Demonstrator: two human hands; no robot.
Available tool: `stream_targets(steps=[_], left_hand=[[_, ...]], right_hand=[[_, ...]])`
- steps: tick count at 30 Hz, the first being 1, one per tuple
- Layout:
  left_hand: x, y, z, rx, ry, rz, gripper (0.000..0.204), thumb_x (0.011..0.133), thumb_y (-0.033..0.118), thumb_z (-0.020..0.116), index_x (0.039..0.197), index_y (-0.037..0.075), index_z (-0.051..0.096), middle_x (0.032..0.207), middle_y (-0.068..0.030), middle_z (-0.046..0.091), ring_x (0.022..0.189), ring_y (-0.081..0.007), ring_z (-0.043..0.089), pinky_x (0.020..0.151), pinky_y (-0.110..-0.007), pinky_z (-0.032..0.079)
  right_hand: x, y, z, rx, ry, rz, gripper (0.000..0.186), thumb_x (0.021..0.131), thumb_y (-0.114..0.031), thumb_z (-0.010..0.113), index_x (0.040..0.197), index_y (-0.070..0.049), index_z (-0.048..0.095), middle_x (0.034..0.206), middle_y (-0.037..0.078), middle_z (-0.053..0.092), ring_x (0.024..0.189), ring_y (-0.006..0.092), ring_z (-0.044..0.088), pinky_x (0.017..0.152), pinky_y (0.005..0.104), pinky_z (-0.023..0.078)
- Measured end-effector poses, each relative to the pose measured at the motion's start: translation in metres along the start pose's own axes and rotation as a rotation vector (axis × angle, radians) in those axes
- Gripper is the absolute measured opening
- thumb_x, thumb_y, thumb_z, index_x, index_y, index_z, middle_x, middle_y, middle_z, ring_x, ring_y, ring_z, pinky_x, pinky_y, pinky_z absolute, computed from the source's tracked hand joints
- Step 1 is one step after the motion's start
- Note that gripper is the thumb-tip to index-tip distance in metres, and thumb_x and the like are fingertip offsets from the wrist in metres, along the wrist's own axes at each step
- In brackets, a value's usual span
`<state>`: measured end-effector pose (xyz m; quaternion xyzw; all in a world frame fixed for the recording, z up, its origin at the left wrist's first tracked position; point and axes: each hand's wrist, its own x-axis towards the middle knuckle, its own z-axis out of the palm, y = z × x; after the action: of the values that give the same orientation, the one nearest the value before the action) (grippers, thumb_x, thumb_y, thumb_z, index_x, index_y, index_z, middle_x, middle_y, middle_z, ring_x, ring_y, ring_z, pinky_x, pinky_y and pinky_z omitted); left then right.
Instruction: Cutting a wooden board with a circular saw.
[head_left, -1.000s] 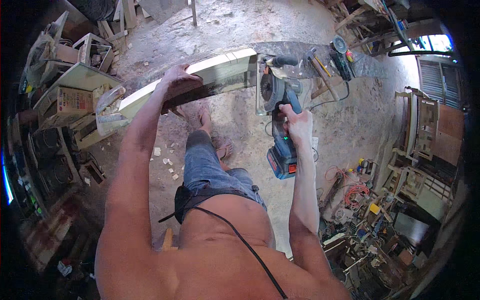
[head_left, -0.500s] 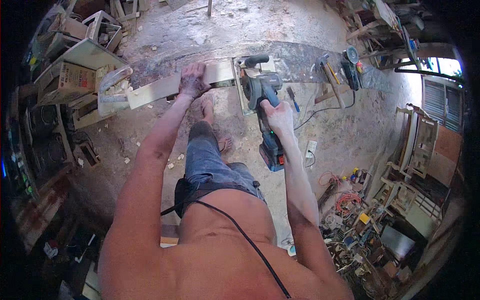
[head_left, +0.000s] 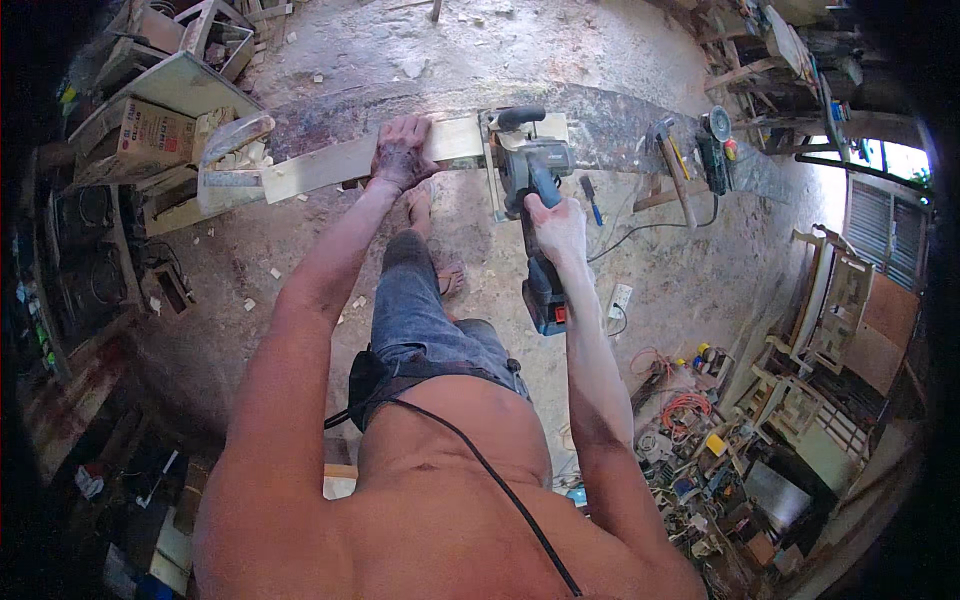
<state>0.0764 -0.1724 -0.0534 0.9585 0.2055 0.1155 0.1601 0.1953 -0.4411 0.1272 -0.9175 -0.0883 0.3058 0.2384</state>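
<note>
A long pale wooden board [head_left: 320, 172] lies crosswise before me on a dark bench top. My left hand [head_left: 403, 153] grips it left of the saw, fingers over its upper face and thumb near the close edge. In my right hand [head_left: 556, 228] is the rear handle of a cordless circular saw [head_left: 530, 165]. Its base plate rests across the board near the right end, and a battery pack hangs at the near end. The blade's contact with the wood is hidden under the housing.
Right of the saw lie a screwdriver [head_left: 592, 200], a hammer [head_left: 672, 170] and a corded angle grinder [head_left: 716, 150]. A power strip [head_left: 619, 300] is on the floor. A cardboard box [head_left: 155, 140] stands at left; cluttered tools and scrap [head_left: 710, 470] fill the lower right.
The view has shifted slightly, so the board, saw and tools appear a little farther right. Both hands keep their holds, and the saw stays at about the same place on the board.
</note>
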Motion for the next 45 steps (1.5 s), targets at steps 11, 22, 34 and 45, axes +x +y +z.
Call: stream_targets(steps=[11, 22, 34, 45], left_hand=[[-0.001, -0.001, 0.000, -0.075, 0.016, 0.030, 0.086, 0.069, 0.063, 0.090, 0.131, 0.010, 0.065, 0.126, -0.0100, 0.067, 0.125, -0.0305, 0.063, 0.103, -0.052, 0.047], [0.001, 0.002, -0.007, -0.075, -0.051, 0.007, 0.086, 0.070, 0.059, 0.092, 0.135, 0.010, 0.064, 0.129, -0.0105, 0.066, 0.127, -0.0320, 0.062, 0.106, -0.052, 0.047], [0.111, -0.067, -0.013, -0.321, -0.711, -0.300, 0.100, 0.051, 0.076, 0.098, 0.121, 0.008, 0.077, 0.100, -0.0132, 0.078, 0.092, -0.0321, 0.074, 0.081, -0.045, 0.057], [0.128, -0.082, 0.004, -0.467, -0.873, -0.310, 0.093, 0.058, 0.078, 0.095, 0.121, 0.011, 0.081, 0.109, -0.0084, 0.077, 0.088, -0.0234, 0.067, 0.078, -0.038, 0.051]], right_hand=[[0.042, -0.018, 0.000, -0.028, 0.043, -0.051, 0.066, 0.086, -0.052, 0.073, 0.076, 0.014, 0.070, 0.065, 0.029, 0.066, 0.069, 0.0389, 0.074, 0.069, 0.0503, 0.056], [0.085, -0.054, -0.008, -0.065, 0.061, -0.109, 0.067, 0.088, -0.054, 0.071, 0.074, 0.012, 0.070, 0.069, 0.032, 0.067, 0.074, 0.0435, 0.075, 0.073, 0.0528, 0.056], [-0.012, -0.019, -0.115, 0.272, 0.154, -0.188, 0.032, 0.095, -0.033, 0.080, 0.095, -0.001, 0.080, 0.067, -0.003, 0.061, 0.058, 0.0060, 0.051, 0.054, 0.0312, 0.039], [-0.169, 0.298, -0.028, 0.135, 0.271, 0.269, 0.029, 0.090, -0.027, 0.079, 0.083, 0.000, 0.071, 0.066, 0.004, 0.066, 0.063, 0.0181, 0.067, 0.060, 0.0386, 0.051]])
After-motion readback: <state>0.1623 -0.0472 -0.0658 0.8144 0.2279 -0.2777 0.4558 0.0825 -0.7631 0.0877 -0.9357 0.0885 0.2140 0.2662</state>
